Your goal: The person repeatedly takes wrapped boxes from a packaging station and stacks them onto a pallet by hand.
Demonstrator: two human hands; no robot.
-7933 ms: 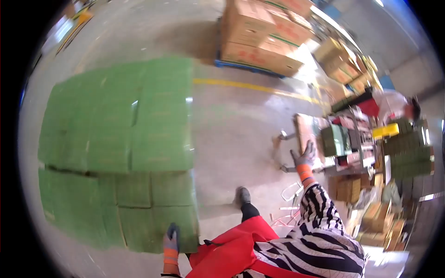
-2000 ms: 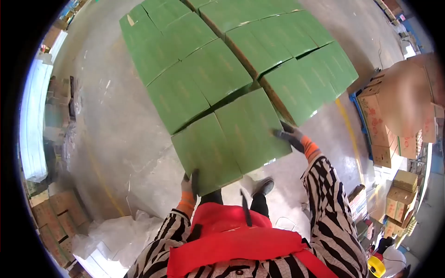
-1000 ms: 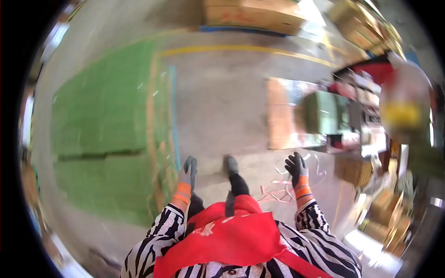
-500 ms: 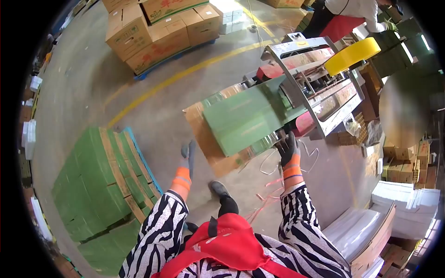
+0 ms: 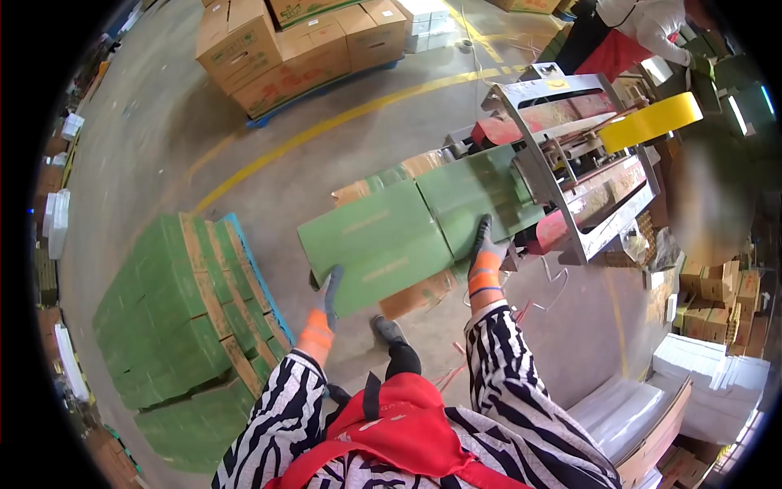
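Observation:
Two green cartons lie end to end at the outfeed of a carton-sealing machine (image 5: 582, 163). The front carton (image 5: 379, 244) juts out toward me over a brown cardboard-covered support (image 5: 423, 295). Behind it, the rear carton (image 5: 481, 191) reaches under the metal frame. My left hand (image 5: 329, 292), in a grey glove with an orange cuff, grips the front carton's near left corner. My right hand (image 5: 486, 244), gloved alike, lies with extended fingers on the near edge of the rear carton, close to the seam between the two. Its palm is partly hidden.
Green cartons (image 5: 163, 318) are stacked on a blue-edged pallet at left. Brown boxes (image 5: 301, 69) stand on another pallet at the back. A yellow tape roll (image 5: 652, 122) tops the machine. Pink strapping litters the floor near my feet. Another person (image 5: 619, 41) works beyond.
The front carton has come out further left, toward me, and the rear one now shows behind it. My left hand has met the front carton; my right hand has moved up onto the rear one.

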